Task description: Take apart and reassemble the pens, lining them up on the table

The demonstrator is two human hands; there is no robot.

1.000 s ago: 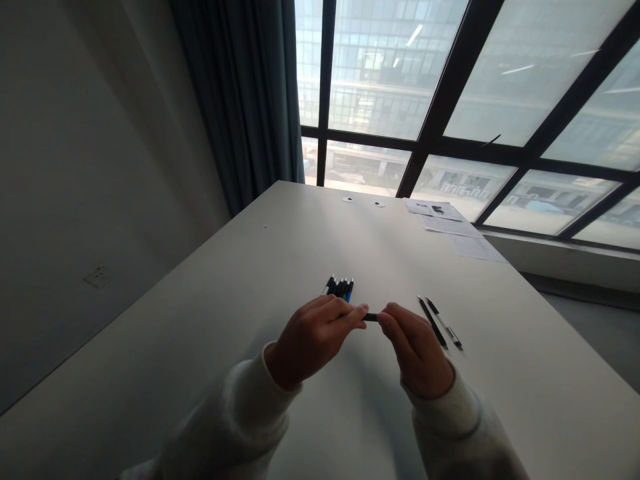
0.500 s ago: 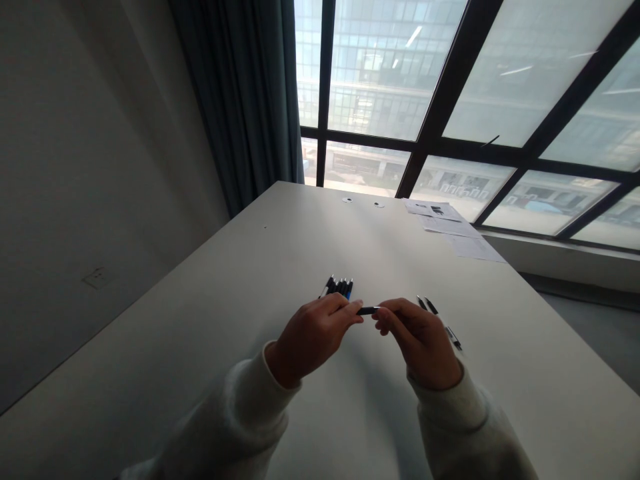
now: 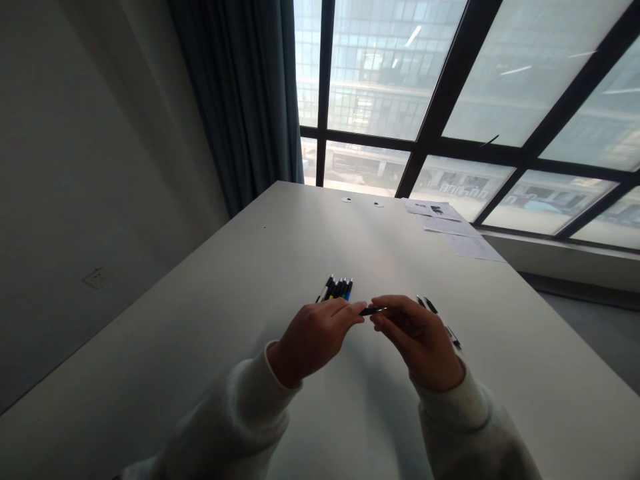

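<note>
A dark pen [image 3: 373,311] lies level between my two hands above the white table [image 3: 310,240]. My left hand [image 3: 315,337] pinches its left end between thumb and fingers. At its right end, the fingers and thumb of my right hand [image 3: 423,340] are closed around the pen's tip; the fingertips partly hide it. Just beyond my left hand lies a row of several pens [image 3: 340,288] with dark tips and coloured parts, their lower ends hidden by the hand. Beside my right hand are a few more dark pens [image 3: 431,305], partly covered by it.
Printed papers [image 3: 450,225] lie at the table's far right corner. Two small white pieces with dark spots, one on the left [image 3: 347,200] and one on the right [image 3: 379,205], are near the far edge. A dark curtain [image 3: 250,100] and windows stand behind.
My right hand's fingers have shifted slightly on the pen's end, and more of the pen's tip shows between them. My left hand has moved slightly, uncovering more of the pen row.
</note>
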